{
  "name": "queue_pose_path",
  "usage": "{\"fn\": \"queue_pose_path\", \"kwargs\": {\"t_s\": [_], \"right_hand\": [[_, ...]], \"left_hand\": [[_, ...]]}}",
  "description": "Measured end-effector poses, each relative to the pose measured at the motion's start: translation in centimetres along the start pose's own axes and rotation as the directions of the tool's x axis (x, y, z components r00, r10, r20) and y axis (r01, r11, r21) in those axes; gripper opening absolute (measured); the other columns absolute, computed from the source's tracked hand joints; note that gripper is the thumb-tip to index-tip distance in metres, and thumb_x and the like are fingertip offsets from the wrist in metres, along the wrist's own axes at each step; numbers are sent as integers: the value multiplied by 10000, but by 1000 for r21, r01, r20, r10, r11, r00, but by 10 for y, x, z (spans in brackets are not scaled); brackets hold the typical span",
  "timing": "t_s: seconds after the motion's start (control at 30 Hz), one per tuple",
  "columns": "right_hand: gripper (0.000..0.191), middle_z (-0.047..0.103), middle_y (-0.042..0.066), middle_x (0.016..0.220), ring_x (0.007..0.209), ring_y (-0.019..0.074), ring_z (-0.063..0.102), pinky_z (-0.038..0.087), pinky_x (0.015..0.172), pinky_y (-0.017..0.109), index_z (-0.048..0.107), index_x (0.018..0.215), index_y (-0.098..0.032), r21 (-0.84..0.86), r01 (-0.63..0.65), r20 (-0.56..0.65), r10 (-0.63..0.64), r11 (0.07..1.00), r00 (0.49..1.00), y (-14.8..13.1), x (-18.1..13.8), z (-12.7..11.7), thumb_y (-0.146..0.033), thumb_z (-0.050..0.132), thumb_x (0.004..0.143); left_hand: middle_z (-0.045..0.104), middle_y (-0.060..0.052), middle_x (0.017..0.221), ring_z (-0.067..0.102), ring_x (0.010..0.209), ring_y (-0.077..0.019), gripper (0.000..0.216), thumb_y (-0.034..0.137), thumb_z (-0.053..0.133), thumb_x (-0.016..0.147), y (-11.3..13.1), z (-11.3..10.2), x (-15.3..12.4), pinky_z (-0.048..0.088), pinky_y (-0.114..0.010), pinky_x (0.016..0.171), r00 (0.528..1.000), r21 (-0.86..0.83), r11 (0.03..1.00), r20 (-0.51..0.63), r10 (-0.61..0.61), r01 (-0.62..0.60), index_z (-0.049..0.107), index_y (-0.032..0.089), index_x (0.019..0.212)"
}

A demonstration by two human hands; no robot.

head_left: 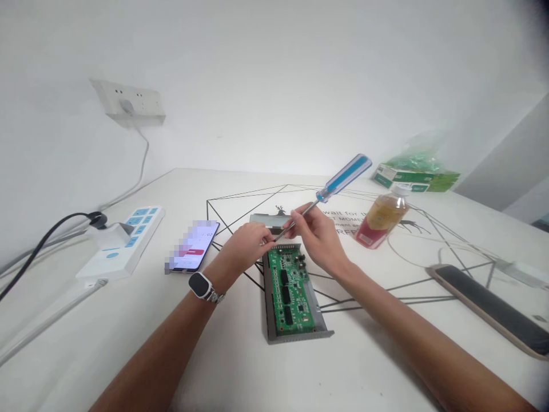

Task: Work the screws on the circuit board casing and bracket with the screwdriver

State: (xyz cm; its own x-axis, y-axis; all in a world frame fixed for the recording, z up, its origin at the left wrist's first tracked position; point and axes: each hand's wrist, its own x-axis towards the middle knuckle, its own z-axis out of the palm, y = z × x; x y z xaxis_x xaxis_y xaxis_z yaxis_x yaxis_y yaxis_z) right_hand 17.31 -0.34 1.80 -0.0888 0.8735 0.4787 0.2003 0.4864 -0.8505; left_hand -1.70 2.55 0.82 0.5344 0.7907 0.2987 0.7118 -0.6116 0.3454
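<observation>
A green circuit board [290, 292] lies in an open grey metal case [319, 320] on the white table, in front of me. My right hand [315, 234] grips the metal shaft of a screwdriver with a blue and clear handle [345, 176], handle tilted up and to the right. My left hand [246, 243], with a watch on its wrist, pinches at the screwdriver's tip just above the board's far edge. Whatever sits between the left fingertips is too small to make out.
A lit phone [195, 246] and a white power strip [124, 240] with a black cable lie on the left. A bottle of amber liquid [381, 220] lies on the right, a green box [414, 177] behind it, and a dark phone [493, 309] near the right edge. A wall socket [128, 103] is above left.
</observation>
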Motion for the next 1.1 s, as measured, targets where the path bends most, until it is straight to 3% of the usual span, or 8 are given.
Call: {"fn": "queue_pose_path", "kwargs": {"t_s": [0.27, 0.53, 0.9, 1.1], "right_hand": [[307, 739, 37, 840, 636, 159, 714, 617, 638, 313, 554, 958, -213, 73, 26, -109, -18, 997, 994, 0, 3, -6, -518, 563, 989], [290, 736, 32, 813, 621, 154, 717, 624, 628, 305, 544, 931, -215, 146, 2, -125, 17, 989, 992, 0, 5, -5, -497, 584, 983], [312, 715, 22, 769, 590, 157, 688, 580, 583, 300, 570, 922, -220, -32, 54, -59, -56, 998, 997, -8, 1, -10, -522, 547, 998], [347, 698, 11, 702, 550, 163, 673, 573, 550, 299, 558, 898, -232, -53, 73, -88, -78, 996, 993, -9, 1, -11, -565, 532, 991]], "left_hand": [[766, -54, 889, 691, 855, -216, 117, 257, 679, 917, 1, 5, 0, 516, -340, 782, 993, -186, 982, -113, -42, 20, 767, 187, 883], [771, -31, 805, 675, 752, -184, 123, 283, 708, 886, 2, 7, 0, 507, -313, 711, 990, -327, 943, -109, -94, 53, 764, 194, 823], [762, -26, 814, 655, 740, -178, 212, 359, 677, 918, 10, 18, -2, 477, -298, 676, 994, -415, 910, -89, -62, 20, 767, 191, 826], [749, -28, 790, 641, 712, -178, 245, 379, 649, 942, 20, 21, -4, 492, -309, 678, 993, -451, 892, -92, -74, 24, 761, 191, 831]]}}
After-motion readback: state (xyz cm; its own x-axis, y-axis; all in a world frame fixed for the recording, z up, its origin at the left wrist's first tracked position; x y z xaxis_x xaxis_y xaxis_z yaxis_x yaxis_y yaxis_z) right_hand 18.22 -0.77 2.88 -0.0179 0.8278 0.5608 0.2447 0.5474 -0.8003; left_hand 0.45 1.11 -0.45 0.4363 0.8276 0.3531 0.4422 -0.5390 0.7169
